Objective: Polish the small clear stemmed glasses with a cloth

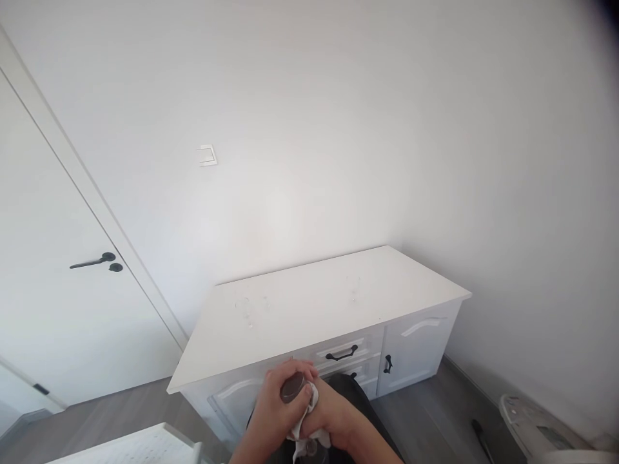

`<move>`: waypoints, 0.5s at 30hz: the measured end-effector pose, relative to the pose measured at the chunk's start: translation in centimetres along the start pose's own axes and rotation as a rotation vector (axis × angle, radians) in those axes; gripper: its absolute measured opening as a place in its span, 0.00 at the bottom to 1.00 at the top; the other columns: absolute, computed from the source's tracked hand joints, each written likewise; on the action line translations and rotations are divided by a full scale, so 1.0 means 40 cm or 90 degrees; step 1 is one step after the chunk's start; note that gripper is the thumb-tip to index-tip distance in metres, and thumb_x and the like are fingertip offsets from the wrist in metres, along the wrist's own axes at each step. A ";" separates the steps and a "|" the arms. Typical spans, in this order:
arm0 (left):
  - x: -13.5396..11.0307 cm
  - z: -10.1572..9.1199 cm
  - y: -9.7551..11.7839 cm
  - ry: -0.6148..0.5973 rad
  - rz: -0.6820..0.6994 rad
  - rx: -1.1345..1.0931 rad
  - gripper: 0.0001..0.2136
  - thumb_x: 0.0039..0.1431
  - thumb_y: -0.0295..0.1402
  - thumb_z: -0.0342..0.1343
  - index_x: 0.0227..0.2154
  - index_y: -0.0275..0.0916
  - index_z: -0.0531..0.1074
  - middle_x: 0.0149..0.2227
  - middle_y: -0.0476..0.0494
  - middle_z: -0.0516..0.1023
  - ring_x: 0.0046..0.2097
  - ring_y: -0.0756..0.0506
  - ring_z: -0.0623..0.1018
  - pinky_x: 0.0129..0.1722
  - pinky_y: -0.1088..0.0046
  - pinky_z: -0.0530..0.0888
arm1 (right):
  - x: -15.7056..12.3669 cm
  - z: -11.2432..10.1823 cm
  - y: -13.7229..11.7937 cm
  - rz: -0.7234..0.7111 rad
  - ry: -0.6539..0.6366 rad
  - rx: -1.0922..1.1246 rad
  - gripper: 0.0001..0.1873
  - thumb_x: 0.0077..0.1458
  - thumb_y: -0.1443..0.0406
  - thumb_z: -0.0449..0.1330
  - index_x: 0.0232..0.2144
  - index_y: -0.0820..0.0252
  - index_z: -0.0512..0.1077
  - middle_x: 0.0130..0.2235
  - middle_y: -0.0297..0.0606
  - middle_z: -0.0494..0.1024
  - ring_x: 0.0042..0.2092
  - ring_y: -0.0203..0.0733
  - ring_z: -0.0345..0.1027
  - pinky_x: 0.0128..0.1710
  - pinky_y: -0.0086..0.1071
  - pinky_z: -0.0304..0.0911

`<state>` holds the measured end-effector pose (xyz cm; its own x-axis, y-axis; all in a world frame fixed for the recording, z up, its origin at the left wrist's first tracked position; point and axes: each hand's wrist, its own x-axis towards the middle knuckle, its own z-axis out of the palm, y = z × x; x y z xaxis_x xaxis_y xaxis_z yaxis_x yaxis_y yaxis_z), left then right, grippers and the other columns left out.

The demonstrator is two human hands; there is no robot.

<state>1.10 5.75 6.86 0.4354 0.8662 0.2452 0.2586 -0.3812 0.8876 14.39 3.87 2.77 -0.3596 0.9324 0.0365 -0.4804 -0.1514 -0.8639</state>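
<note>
Low in the head view, my two hands are close together over my lap, around a clear drinking glass (293, 388). My left hand (275, 406) is wrapped about the glass near its round rim. Against its lower side, my right hand (333, 415) closes on a crumpled white cloth (309, 406). Below the hands, more clear glass shows beside the cloth, partly hidden. On the white cabinet (294, 328) in front of me are faint transparent glasses, one glass (247, 312) at the left and another glass (353, 290) farther right.
The cabinet has dark handles (342, 353) and stands against a white wall (309, 129). A white door (58, 270) is at the left. A pale appliance (536, 425) sits at the lower right, and a white panel edge (140, 444) at the lower left.
</note>
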 end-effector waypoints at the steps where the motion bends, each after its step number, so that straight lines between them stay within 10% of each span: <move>1: 0.003 0.009 0.000 0.031 -0.004 0.006 0.05 0.59 0.33 0.59 0.34 0.42 0.79 0.42 0.40 0.86 0.53 0.34 0.81 0.57 0.56 0.73 | 0.003 0.009 -0.006 -0.048 0.043 -0.072 0.31 0.28 0.75 0.70 0.42 0.60 0.77 0.36 0.34 0.80 0.37 0.43 0.74 0.37 0.32 0.67; 6: 0.016 0.025 0.011 0.180 -0.017 0.040 0.07 0.62 0.37 0.58 0.35 0.41 0.78 0.41 0.41 0.85 0.47 0.35 0.82 0.52 0.59 0.74 | 0.005 0.035 0.032 -0.225 0.286 -0.351 0.24 0.47 0.66 0.67 0.49 0.57 0.76 0.38 0.40 0.83 0.43 0.52 0.76 0.43 0.40 0.69; 12: 0.009 -0.012 0.026 -0.137 -0.028 -0.272 0.12 0.61 0.43 0.60 0.32 0.39 0.77 0.36 0.39 0.84 0.44 0.35 0.84 0.47 0.61 0.77 | -0.019 -0.009 0.055 0.019 -0.047 -0.143 0.20 0.32 0.59 0.78 0.27 0.58 0.76 0.25 0.37 0.76 0.29 0.47 0.74 0.28 0.36 0.67; 15: -0.001 0.001 0.013 -0.022 -0.043 -0.126 0.10 0.62 0.41 0.60 0.32 0.39 0.78 0.35 0.40 0.84 0.44 0.36 0.83 0.48 0.62 0.76 | -0.014 -0.004 0.031 -0.024 -0.002 -0.216 0.19 0.36 0.59 0.76 0.31 0.59 0.77 0.25 0.36 0.76 0.31 0.46 0.74 0.32 0.36 0.68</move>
<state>1.25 5.52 7.31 0.4533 0.8746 0.1720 0.1157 -0.2490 0.9616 14.11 3.19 1.59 -0.3496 0.9340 0.0736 -0.1996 0.0025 -0.9799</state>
